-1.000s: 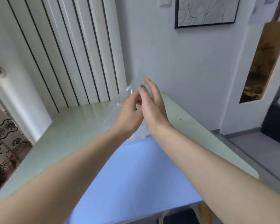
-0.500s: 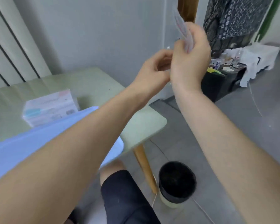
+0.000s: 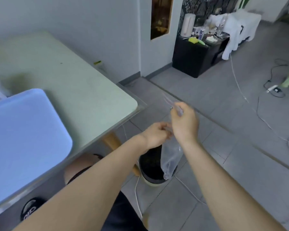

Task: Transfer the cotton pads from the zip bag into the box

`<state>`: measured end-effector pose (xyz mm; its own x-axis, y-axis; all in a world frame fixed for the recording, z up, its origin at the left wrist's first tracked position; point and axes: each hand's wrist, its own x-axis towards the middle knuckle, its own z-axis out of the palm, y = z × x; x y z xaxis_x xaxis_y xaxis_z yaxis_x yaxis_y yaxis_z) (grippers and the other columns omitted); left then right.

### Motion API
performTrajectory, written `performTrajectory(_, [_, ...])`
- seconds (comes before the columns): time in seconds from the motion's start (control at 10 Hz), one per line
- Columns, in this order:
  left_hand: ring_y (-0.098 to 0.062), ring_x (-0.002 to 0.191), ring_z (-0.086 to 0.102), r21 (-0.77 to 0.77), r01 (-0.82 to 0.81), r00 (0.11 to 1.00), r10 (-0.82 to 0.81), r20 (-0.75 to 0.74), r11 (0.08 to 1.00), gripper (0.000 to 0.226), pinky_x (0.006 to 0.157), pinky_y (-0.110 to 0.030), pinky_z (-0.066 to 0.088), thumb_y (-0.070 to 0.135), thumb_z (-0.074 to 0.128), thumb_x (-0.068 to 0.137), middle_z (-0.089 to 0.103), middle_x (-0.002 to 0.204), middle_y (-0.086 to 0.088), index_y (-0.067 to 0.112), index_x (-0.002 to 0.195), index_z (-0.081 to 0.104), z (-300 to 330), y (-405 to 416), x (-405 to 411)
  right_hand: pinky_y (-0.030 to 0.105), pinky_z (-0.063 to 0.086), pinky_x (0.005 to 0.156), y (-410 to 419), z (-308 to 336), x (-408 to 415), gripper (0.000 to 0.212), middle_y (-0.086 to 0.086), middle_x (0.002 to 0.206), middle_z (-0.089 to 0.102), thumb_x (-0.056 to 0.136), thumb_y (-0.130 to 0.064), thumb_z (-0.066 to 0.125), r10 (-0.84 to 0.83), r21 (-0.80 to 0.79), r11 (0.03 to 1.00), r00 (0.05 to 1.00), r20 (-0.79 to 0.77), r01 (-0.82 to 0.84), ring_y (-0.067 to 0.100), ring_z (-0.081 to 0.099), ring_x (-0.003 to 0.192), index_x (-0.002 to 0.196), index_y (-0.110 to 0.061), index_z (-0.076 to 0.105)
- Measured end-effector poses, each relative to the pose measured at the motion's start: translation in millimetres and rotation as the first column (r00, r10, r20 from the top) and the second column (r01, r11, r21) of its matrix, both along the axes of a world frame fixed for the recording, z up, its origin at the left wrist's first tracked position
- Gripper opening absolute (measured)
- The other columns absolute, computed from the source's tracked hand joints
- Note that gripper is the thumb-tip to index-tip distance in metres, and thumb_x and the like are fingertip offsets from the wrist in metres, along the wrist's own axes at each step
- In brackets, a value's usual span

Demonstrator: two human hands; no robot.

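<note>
beyond the table (image 3: pixel 83 90) edge, both hands hold zip bag (image 3: pixel 171 157)

A black bin (image 3: pixel 151 170) stands on the grey floor (image 3: pixel 232 130) at lower centre; a black cabinet (image 3: pixel 194 58) sits upper right.

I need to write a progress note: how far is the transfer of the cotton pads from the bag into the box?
Done, it seems: the clear zip bag looks empty and limp. In hand: the left hand and right hand both pinch its top, and it hangs over the black bin beside the table. Left: probably only dropping the bag. The box is not clearly visible, so the pads inside cannot be confirmed.
</note>
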<state>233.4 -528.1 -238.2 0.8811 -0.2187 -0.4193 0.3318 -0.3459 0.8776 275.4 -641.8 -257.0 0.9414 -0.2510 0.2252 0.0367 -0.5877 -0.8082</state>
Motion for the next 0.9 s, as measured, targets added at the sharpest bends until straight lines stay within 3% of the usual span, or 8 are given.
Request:
performTrajectory(0.1, [-0.018,0.102,0.058,0.015,-0.081,0.979,0.082,-0.185,0.997,0.034,0.058,-0.006,0.045,0.011,0.042,0.104,0.064,0.126,-0.011,0.012,0.137,0.053,-34,14,0,0.031,0.047,0.066,1,-59,-2,0.021,0.007,0.096,0.068,0.092,-0.021,0.053,-0.041,-0.079,0.996,0.996,-0.084,0.034,0.028,0.064,0.084,0.105,-0.021,0.070])
performTrajectory(0.2, [-0.018,0.110,0.057,0.050,-0.115,0.957,0.124,-0.261,0.992,0.037,0.066,-0.012,0.046,0.018,0.035,0.108,0.061,0.133,-0.007,0.019,0.143,0.047,-58,23,5,0.033,0.050,0.066,8,-95,-4,0.022,0.008,0.096,0.066,0.092,-0.013,0.055,-0.066,-0.075,0.995,0.995,-0.077,0.061,0.030,0.063,0.083,0.108,-0.016,0.072])
performTrajectory(0.4, [-0.019,0.118,0.055,0.080,-0.161,0.940,0.178,-0.292,0.984,0.039,0.097,-0.027,0.040,0.022,0.032,0.108,0.057,0.138,-0.007,0.022,0.145,0.046,-85,34,16,0.028,0.046,0.066,11,-146,6,0.023,0.008,0.096,0.066,0.096,-0.009,0.055,-0.017,-0.016,1.000,0.995,-0.102,0.016,0.020,0.060,0.080,0.114,-0.011,0.069])
performTrajectory(0.5, [-0.023,0.134,0.046,0.113,-0.148,0.946,0.174,-0.275,0.982,0.040,0.115,-0.037,0.033,0.025,0.035,0.107,0.050,0.147,-0.006,0.026,0.147,0.043,-96,41,22,0.029,0.047,0.064,10,-177,6,0.023,0.007,0.092,0.066,0.098,-0.015,0.051,0.069,-0.047,0.995,0.952,-0.297,-0.087,0.023,0.062,0.080,0.115,-0.015,0.066])
performTrajectory(0.6, [-0.026,0.144,0.035,0.164,-0.102,0.956,0.143,-0.258,0.981,0.044,0.119,-0.039,0.027,0.028,0.034,0.108,0.039,0.155,-0.004,0.028,0.151,0.036,-97,49,24,0.034,0.048,0.083,10,-206,1,0.048,0.012,0.128,0.061,0.098,-0.035,0.051,0.210,-0.057,0.946,0.738,-0.641,-0.319,0.033,0.061,0.112,0.145,-0.024,0.044])
performTrajectory(0.7, [-0.027,0.145,0.033,0.207,-0.036,0.958,0.092,-0.270,0.978,0.048,0.119,-0.041,0.027,0.031,0.036,0.107,0.035,0.158,-0.006,0.031,0.154,0.029,-94,55,23,0.043,0.043,0.105,10,-216,2,0.079,0.016,0.153,0.037,0.094,-0.054,0.046,0.164,-0.077,0.895,0.484,-0.860,-0.440,0.037,0.045,0.133,0.158,-0.022,0.013])
performTrajectory(0.8, [-0.027,0.141,0.038,0.261,0.040,0.958,0.037,-0.285,0.965,0.055,0.118,-0.040,0.030,0.034,0.041,0.104,0.036,0.157,-0.007,0.031,0.156,0.024,-83,59,23,0.046,0.049,0.098,16,-182,14,0.051,0.019,0.134,0.055,0.099,-0.041,0.043,0.125,-0.140,0.934,0.666,-0.735,-0.329,0.036,0.057,0.116,0.141,-0.012,0.040])
performTrajectory(0.9, [-0.026,0.137,0.043,0.298,0.122,0.969,-0.049,-0.242,0.947,0.058,0.114,-0.036,0.036,0.035,0.044,0.103,0.038,0.155,-0.006,0.029,0.157,0.022,-61,51,15,0.035,0.045,0.095,22,-112,46,0.041,0.017,0.130,0.060,0.103,-0.026,0.044,0.147,0.022,0.987,0.832,-0.534,-0.160,0.035,0.057,0.118,0.139,-0.007,0.046])
